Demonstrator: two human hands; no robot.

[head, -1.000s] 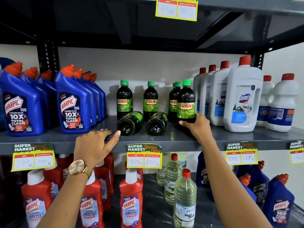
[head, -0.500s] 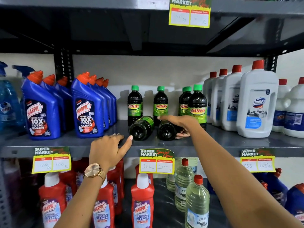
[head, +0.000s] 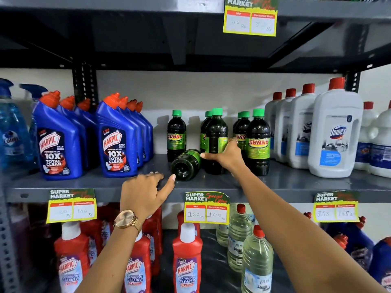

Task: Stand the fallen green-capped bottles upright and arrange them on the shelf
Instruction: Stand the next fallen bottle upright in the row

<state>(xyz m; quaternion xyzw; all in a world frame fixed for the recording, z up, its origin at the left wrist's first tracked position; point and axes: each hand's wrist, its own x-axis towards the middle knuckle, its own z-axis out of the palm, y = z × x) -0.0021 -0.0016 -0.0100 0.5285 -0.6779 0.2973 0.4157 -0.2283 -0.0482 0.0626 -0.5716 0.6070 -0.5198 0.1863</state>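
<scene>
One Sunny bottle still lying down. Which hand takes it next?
Left, probably. The left hand is free, thumb tip right by the base of the fallen bottle. The right hand is occupied gripping the upright bottle it is setting beside the others.

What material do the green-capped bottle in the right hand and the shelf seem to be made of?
The held bottle looks like clear glossy plastic with dark liquid inside; its cap is matte green plastic. Glass is possible. The shelf looks like grey painted metal, with a perforated steel post.
</scene>
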